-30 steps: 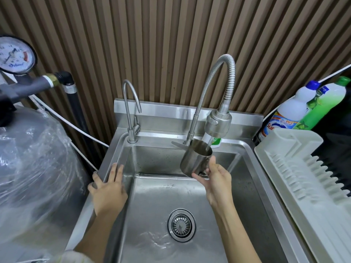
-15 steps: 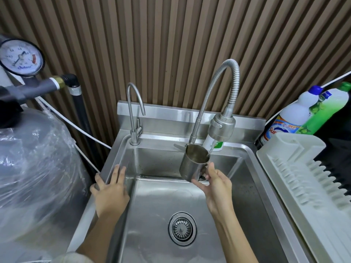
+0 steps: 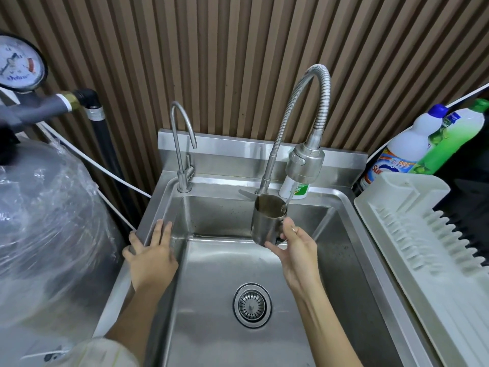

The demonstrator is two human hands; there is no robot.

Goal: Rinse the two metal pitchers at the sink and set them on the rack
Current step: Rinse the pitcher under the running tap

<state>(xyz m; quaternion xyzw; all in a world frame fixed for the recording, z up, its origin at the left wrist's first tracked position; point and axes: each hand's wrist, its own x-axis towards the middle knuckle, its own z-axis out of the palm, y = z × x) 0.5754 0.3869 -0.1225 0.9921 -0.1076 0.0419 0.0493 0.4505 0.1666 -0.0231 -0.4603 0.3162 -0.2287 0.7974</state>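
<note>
At the sink (image 3: 344,234): one pitcher (image 3: 266,223) is in view, held upright over the basin.
Right hand (image 3: 297,247): fingers closed around the pitcher's handle side.
Water: thin stream from the spray faucet (image 3: 304,162) falls into the pitcher's mouth.
Left hand (image 3: 152,256): flat, fingers spread, resting on the sink's left rim, holding nothing.
Rack (image 3: 423,255): white, right of the sink.
Bottles (image 3: 412,147): two, behind the rack.

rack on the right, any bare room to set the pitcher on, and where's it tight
The white rack looks bare along its ribbed slots. The sink floor around the drain is open too. It is crowded under the spray head, where the right hand holds the pitcher.
</note>
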